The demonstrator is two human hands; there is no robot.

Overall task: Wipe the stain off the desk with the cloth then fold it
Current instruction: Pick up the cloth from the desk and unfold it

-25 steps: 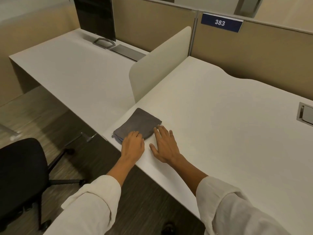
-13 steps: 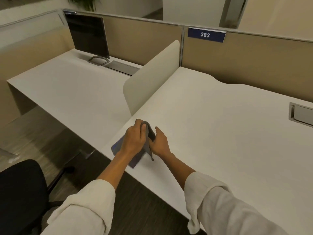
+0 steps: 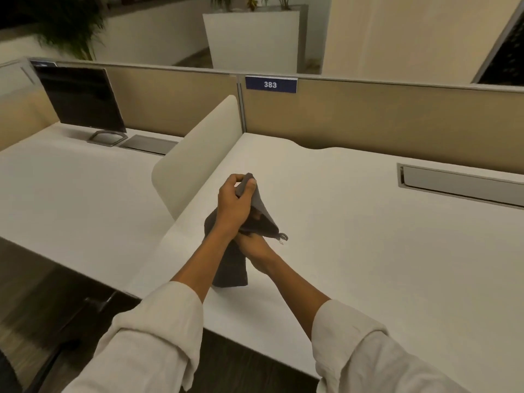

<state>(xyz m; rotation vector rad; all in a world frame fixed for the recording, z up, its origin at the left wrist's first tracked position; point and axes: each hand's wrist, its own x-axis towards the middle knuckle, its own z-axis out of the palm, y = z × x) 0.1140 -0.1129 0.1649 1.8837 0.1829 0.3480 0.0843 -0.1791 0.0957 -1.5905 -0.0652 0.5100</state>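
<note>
A dark grey cloth (image 3: pixel 231 268) is lifted off the white desk (image 3: pixel 354 251) and hangs in the air above its near left part. My left hand (image 3: pixel 234 207) pinches the cloth's top corner between thumb and fingers. My right hand (image 3: pixel 253 246) sits lower, partly hidden behind the left wrist, and grips the cloth's lower edge near a small hanging loop (image 3: pixel 282 238). The cloth's lower end droops toward the desk surface. I see no stain on the desk.
A cream divider panel (image 3: pixel 198 154) stands just left of my hands. Beyond it, the neighbouring desk carries a dark monitor (image 3: pixel 82 99). A metal cable tray (image 3: pixel 459 182) is set into the desk at the right. Beige partitions with a "383" plate (image 3: pixel 270 84) close the back.
The cloth lay flat on the desk's near left corner under both hands. Both hands gathered it and raised it off the surface; the left hand now holds a corner high.
</note>
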